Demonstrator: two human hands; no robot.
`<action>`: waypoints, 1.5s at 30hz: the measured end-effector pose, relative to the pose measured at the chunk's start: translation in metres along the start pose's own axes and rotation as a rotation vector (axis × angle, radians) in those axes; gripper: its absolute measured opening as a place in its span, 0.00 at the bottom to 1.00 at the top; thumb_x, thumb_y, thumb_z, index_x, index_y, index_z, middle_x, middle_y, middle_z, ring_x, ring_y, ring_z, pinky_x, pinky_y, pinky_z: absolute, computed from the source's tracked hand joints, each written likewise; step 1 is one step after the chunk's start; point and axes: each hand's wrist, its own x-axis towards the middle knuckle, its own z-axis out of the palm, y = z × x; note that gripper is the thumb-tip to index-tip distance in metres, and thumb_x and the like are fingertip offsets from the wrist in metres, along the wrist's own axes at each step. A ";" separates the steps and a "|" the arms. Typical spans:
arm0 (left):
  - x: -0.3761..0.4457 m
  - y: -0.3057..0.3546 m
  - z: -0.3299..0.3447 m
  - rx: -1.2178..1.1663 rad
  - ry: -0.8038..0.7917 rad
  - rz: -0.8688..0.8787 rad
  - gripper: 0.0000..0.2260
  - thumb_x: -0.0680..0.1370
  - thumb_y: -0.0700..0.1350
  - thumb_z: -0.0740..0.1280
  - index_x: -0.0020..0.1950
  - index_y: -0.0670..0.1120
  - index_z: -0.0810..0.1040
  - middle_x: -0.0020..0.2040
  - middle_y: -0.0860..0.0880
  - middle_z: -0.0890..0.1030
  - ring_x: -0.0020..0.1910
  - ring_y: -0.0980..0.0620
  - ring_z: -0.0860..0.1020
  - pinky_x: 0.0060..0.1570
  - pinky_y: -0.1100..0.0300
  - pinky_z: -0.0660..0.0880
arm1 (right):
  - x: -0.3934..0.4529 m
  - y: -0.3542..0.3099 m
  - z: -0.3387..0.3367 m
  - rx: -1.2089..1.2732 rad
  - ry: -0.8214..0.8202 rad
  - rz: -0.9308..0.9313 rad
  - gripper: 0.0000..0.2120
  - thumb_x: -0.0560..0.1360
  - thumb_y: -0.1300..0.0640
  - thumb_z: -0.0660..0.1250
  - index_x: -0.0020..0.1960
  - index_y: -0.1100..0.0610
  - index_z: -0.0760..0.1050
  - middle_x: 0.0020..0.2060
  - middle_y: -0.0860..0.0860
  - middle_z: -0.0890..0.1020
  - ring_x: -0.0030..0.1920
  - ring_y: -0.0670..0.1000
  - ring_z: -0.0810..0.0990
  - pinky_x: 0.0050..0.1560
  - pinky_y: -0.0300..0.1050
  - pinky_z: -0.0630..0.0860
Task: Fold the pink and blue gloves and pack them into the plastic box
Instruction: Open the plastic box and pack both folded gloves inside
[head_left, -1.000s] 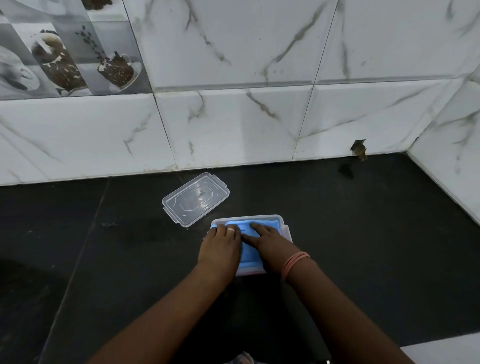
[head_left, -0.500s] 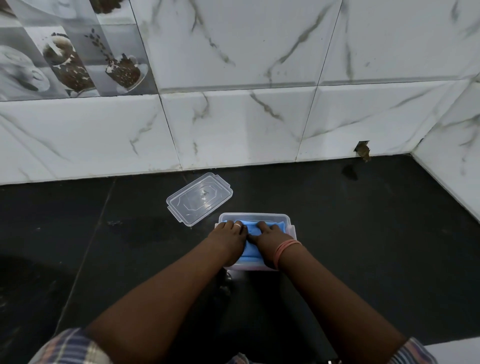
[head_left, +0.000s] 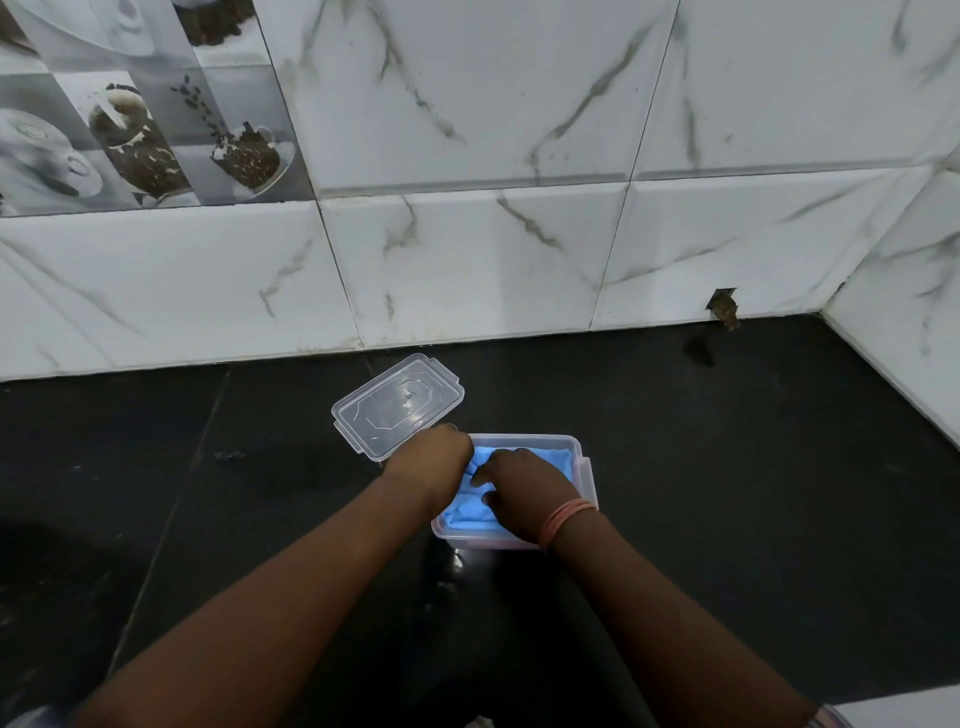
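A clear plastic box (head_left: 583, 470) stands on the black counter in the middle of the head view. A folded blue glove (head_left: 470, 512) lies on top inside it. A thin pink strip shows through the box's near wall, under the blue. My right hand (head_left: 524, 486) lies flat on the blue glove, fingers spread and pointing left. My left hand (head_left: 434, 457) is at the box's left rim, its fingers curled down onto the glove's left edge. The box's clear lid (head_left: 397, 405) lies loose on the counter just behind and left of the box.
White marble tiles form a back wall (head_left: 467, 270) and a right side wall (head_left: 904, 322) that meet in a corner. A small broken hole (head_left: 722, 306) sits low in the back wall. The black counter (head_left: 753, 467) spreads to both sides.
My left hand has slid from the top of the blue glove to the box's left rim. My right hand has spread over the middle of the glove. The camera moved slightly.
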 end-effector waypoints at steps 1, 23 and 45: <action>0.001 0.004 0.001 0.022 0.008 0.000 0.09 0.78 0.39 0.68 0.58 0.43 0.82 0.57 0.42 0.80 0.57 0.41 0.82 0.54 0.52 0.78 | 0.001 0.003 0.003 -0.002 -0.022 0.012 0.16 0.78 0.54 0.66 0.65 0.47 0.79 0.61 0.52 0.81 0.62 0.55 0.77 0.65 0.51 0.73; 0.019 0.030 0.003 0.081 0.032 0.028 0.13 0.78 0.36 0.68 0.62 0.42 0.79 0.61 0.42 0.77 0.60 0.41 0.81 0.57 0.50 0.77 | -0.008 0.039 -0.010 -0.027 -0.072 0.109 0.32 0.69 0.49 0.78 0.71 0.49 0.72 0.64 0.55 0.73 0.65 0.58 0.73 0.61 0.53 0.75; 0.038 0.006 0.001 -0.157 0.055 0.010 0.13 0.78 0.38 0.64 0.58 0.44 0.84 0.55 0.41 0.83 0.55 0.41 0.83 0.56 0.49 0.80 | 0.022 0.024 -0.030 -0.031 -0.056 0.104 0.16 0.74 0.62 0.65 0.60 0.53 0.78 0.58 0.55 0.81 0.58 0.59 0.81 0.58 0.52 0.78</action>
